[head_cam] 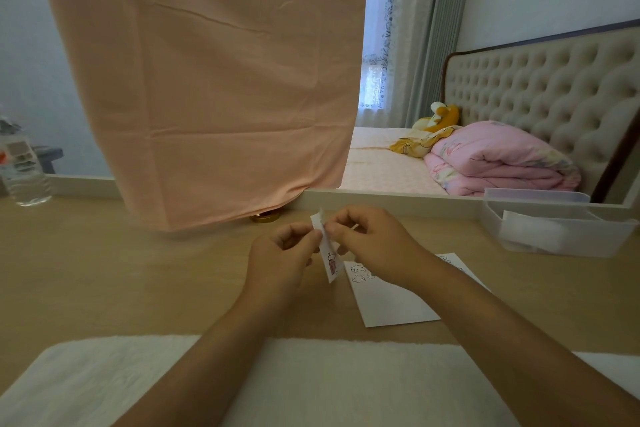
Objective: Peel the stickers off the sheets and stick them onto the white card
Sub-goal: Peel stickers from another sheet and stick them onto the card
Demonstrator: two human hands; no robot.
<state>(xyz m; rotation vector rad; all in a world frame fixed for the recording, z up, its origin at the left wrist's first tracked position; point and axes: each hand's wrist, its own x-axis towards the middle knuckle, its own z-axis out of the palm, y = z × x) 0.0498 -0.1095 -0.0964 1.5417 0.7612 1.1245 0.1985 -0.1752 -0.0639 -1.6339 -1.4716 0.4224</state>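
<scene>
above the desk, the left hand (280, 250) is pinching the sticker sheet (329, 253) while the right hand (367, 236) is nipping its top edge; peeling slowly should avoid tearing. the white card (391, 302) is lying beneath.

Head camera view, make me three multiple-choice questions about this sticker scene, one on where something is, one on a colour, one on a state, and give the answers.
1. Where does the white card lie?
A. flat on the desk, under the right forearm
B. inside the clear plastic bin
C. on the bed

2. What colour is the cloth hanging behind the desk?
A. dark green
B. peach pink
C. black

3. How is the sticker strip held?
A. lying untouched on the desk
B. pinched at its top between both hands, off the desk
C. rolled up in one fist

Answers: 1 A, the card rests on the wood beneath the right arm. 2 B, the drape is peach pink. 3 B, the left hand and right hand meet at its top.
</scene>
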